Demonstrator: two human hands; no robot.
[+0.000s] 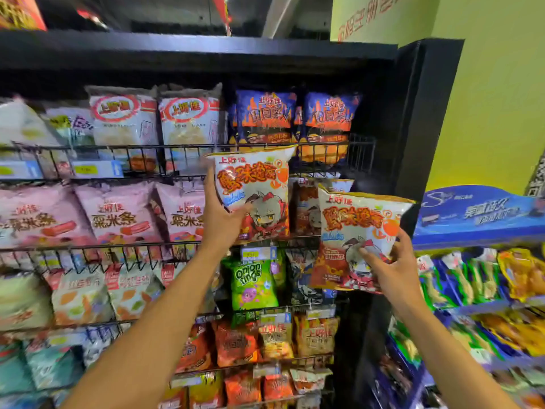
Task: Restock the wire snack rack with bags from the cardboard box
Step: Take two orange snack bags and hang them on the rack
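Two white snack bags with orange lettering and a cartoon figure are held up before the black wire snack rack. My left hand grips the left bag by its lower left edge, against the second tier. My right hand holds the right bag from below, tilted, in front of the rack's right end. More bags of the same kind stand behind in that tier. No cardboard box is in view.
Pink bags fill the second tier's left part, blue bags and white ones the top tier. A green onion-rings bag hangs below. A black post ends the rack; a blue shelf of snacks stands at right.
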